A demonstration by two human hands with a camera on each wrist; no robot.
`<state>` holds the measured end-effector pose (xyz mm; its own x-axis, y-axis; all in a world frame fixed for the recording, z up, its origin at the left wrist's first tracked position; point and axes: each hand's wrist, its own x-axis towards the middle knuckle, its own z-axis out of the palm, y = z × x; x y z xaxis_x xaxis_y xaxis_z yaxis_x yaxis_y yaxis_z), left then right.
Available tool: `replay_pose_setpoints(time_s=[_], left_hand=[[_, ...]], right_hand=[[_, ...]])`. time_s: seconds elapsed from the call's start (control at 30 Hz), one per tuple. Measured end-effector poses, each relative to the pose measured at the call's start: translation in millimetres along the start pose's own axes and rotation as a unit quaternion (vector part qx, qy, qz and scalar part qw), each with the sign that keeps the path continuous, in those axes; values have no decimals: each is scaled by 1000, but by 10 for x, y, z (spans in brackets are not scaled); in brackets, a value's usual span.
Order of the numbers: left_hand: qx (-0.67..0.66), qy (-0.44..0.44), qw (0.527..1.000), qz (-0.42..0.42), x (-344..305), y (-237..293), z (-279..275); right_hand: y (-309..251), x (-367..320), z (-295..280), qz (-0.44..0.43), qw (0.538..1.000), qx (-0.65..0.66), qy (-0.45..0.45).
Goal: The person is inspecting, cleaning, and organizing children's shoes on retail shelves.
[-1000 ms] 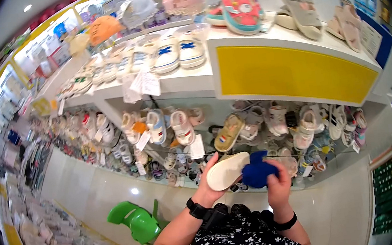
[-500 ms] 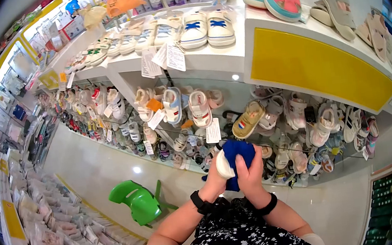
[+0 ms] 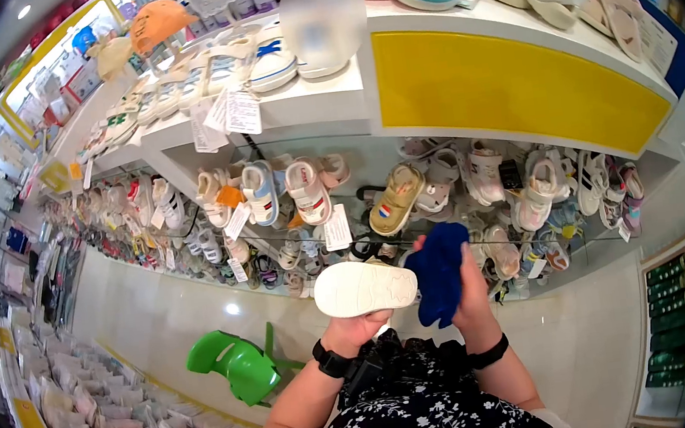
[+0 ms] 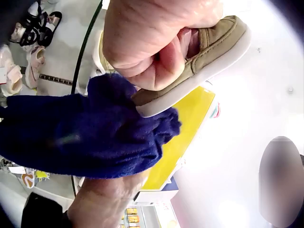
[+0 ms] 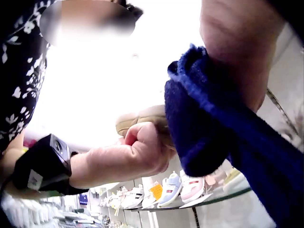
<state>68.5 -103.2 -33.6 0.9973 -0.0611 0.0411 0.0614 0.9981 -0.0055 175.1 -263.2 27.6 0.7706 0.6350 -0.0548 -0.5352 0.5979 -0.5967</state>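
Note:
A small tan shoe with a white sole [image 3: 365, 288] is turned sole-up in the head view. My left hand [image 3: 355, 332] grips it, and in the left wrist view the fingers curl inside the opening of the shoe [image 4: 213, 52]. My right hand [image 3: 470, 294] holds a dark blue cloth [image 3: 440, 275] just right of the shoe. In the left wrist view the cloth [image 4: 95, 133] overlaps the toe or heel end; I cannot tell which. The right wrist view shows the cloth [image 5: 199, 128] bunched and hanging from the right hand [image 5: 242, 52], partly hiding its fingers.
Glass shelves with many small shoes [image 3: 308, 192] lie beyond the hands, under a white counter with a yellow panel [image 3: 506, 87]. A green chair [image 3: 237, 365] stands on the floor at the left. Packaged goods [image 3: 85, 417] line the lower left, and a rack [image 3: 671, 310] stands at the right.
The blue cloth was wrapped over the shoe half a second ago; now it is apart, to the right. The shoe has moved left and its sole faces up. The view has shifted.

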Motion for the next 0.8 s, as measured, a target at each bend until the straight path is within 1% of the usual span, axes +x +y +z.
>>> replay_pose_setpoints(time_s=[0.03,0.07,0.1,0.13,0.2,0.27,0.3,0.4,0.43,0.5,0.53,0.57,0.6,0.63,0.67,0.7,0.73,0.77,0.8], left_hand=[[13,28,1000,-1,13,-47,52],[4,65,998,6,29,-101,121],[32,136,989,43,39,-151,175],[61,205,973,81,32,-201,237],[199,191,956,98,-1,-248,328],[244,148,954,95,-67,-203,194],[231,67,968,76,-71,-142,138],[324,57,939,105,-107,-134,121],[284,65,952,97,-86,-157,167],[201,82,973,84,-42,-207,269],[213,120,966,84,-41,-204,311],[240,131,956,102,-43,-216,295],[266,144,945,122,-62,-256,250],[291,156,933,143,-75,-259,206],[195,85,971,107,-82,-187,137],[96,12,993,69,-77,-91,131],[-5,-58,998,29,-103,-35,134],[107,124,983,81,-183,-49,145],[121,166,973,102,-184,-114,249]], right_hand=[[-34,-21,77,-20,991,-126,-33],[-40,-33,121,-39,965,-251,-66],[33,-32,135,-86,911,-393,-93],[117,-101,162,-43,920,-387,-47],[218,-128,131,-83,905,-417,-14],[282,-137,179,-111,909,-400,21],[313,-145,205,-124,911,-391,38],[350,-47,282,-119,947,-290,70],[395,44,245,-139,945,-284,86],[368,84,273,-36,974,-193,115],[356,104,286,13,981,-146,126],[373,142,220,40,984,-107,136],[347,165,125,99,983,-55,146],[356,167,42,117,984,37,131],[358,168,-16,137,976,128,113],[289,140,8,124,981,101,114],[282,117,-26,99,987,103,76],[267,86,3,81,994,55,43],[219,34,51,61,998,7,11]])
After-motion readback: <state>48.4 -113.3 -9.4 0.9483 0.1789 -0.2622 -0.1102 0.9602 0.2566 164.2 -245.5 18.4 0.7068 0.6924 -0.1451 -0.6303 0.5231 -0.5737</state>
